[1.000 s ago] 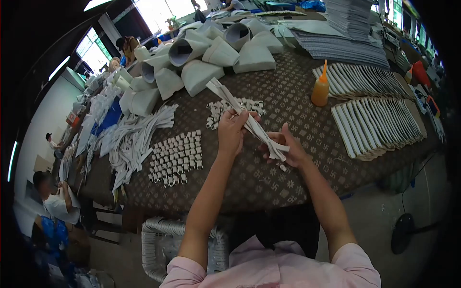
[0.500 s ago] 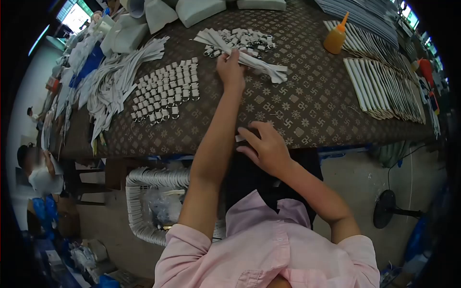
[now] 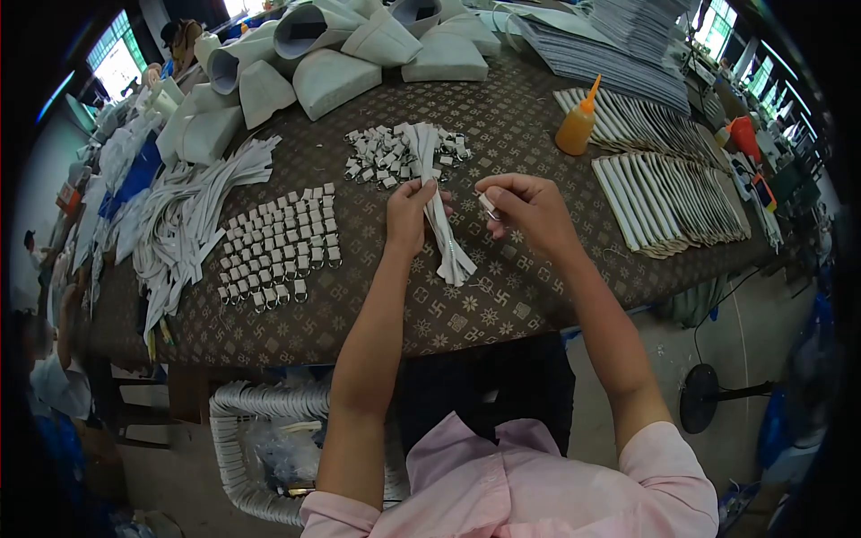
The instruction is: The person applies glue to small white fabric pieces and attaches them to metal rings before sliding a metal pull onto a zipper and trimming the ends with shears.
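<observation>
My left hand [image 3: 411, 215] is closed round a bundle of long white strips [image 3: 441, 235], which hangs down toward the front of the patterned cloth. In the fingertips of my right hand [image 3: 529, 211] is a small white tab with a metal ring [image 3: 489, 206], just right of the bundle. A loose heap of similar ringed tabs [image 3: 381, 154] lies behind my left hand, partly covered by the strips' upper end. More such tabs [image 3: 280, 242] are laid out in rows to the left.
Many loose white strips [image 3: 184, 224] lie at the left. White moulded shapes [image 3: 336, 81] line the back. An orange glue bottle [image 3: 576, 127] stands near folded pale pieces [image 3: 668, 202] on the right. Below the table edge is a white woven basket [image 3: 235, 448].
The strip bundle has turned from lying crosswise to pointing toward me. My right hand has risen over the table and now holds the ringed tab clearly in view. The camera view has shifted.
</observation>
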`<state>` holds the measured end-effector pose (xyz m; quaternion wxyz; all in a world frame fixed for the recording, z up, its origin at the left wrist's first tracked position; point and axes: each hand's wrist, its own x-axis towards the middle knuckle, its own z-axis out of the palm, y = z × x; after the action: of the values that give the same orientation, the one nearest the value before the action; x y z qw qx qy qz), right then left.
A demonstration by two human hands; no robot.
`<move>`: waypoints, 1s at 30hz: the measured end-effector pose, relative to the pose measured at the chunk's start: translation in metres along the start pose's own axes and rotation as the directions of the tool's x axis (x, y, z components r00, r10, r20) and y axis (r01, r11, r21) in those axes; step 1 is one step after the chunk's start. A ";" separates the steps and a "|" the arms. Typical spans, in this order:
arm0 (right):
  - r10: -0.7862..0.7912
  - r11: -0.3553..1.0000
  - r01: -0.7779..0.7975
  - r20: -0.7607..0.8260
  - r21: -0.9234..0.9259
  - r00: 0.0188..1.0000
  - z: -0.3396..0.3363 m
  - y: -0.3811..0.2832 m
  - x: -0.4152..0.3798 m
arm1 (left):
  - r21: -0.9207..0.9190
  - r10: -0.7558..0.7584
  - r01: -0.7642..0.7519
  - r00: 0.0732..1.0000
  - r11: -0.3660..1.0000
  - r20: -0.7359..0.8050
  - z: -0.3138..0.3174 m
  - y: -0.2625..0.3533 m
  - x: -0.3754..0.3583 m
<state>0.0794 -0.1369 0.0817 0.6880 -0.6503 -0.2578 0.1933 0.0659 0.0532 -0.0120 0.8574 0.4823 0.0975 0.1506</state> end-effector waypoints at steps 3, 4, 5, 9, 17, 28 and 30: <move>-0.009 0.987 0.006 0.021 0.159 1.000 0.000 0.000 0.015 | 0.027 -0.027 0.027 1.000 0.999 0.000 -0.001 0.002 0.000; -0.021 0.989 0.019 0.017 0.148 1.000 0.000 0.003 0.019 | 0.026 -0.028 0.028 1.000 0.999 -0.006 0.000 0.002 -0.001; -0.036 0.989 0.033 0.014 0.142 0.999 0.002 0.006 0.025 | 0.005 -0.035 0.035 0.999 0.999 -0.009 0.000 0.003 -0.001; -0.039 0.993 0.050 -0.102 0.106 0.994 -0.007 0.018 0.075 | -0.003 -0.027 0.027 1.000 1.000 0.002 0.000 0.003 0.006; -0.335 0.734 0.164 -0.141 -0.659 0.932 -0.038 0.105 0.119 | -0.048 0.084 -0.090 0.991 0.995 -0.107 -0.002 0.001 0.002; -0.346 0.281 0.255 0.150 -0.925 0.926 0.038 0.146 0.215 | -0.018 0.138 -0.143 0.979 0.990 -0.152 -0.001 -0.008 0.005; -0.232 0.318 0.302 0.235 -0.899 0.944 0.046 0.130 0.225 | -0.035 0.129 -0.136 0.978 0.990 -0.166 -0.001 -0.009 0.005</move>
<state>0.2387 0.0451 -0.0230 0.2172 -0.8645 -0.4460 -0.0806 0.0720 0.0513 -0.0199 0.8455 0.4539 0.1317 0.2486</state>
